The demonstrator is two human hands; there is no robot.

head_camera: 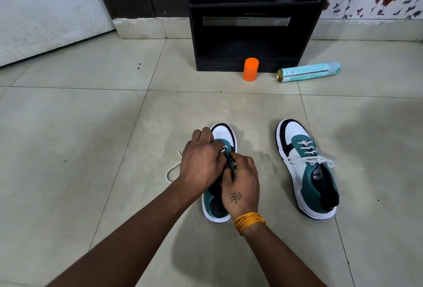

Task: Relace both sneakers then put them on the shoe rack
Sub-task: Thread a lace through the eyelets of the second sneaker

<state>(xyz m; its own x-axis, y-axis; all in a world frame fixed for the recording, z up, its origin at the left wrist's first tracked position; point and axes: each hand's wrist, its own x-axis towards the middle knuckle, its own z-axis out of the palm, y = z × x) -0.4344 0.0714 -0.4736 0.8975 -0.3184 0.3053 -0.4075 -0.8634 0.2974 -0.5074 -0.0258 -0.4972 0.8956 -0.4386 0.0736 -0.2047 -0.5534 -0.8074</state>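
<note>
Head view shows both hands on the left sneaker [223, 134] on the floor [91, 126], the left hand [201, 161] curled over its eyelets, the right hand [242, 183] pinching its tongue, its lace [171, 171] trailing left, while the laced right sneaker [306, 167] lies beside, before the shoe rack [251, 35].

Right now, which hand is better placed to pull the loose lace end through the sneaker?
Left, probably. The loose lace trails on the floor beside the left hand, on that side of the sneaker. The right hand grips the eyelet flap and can steady it.
</note>
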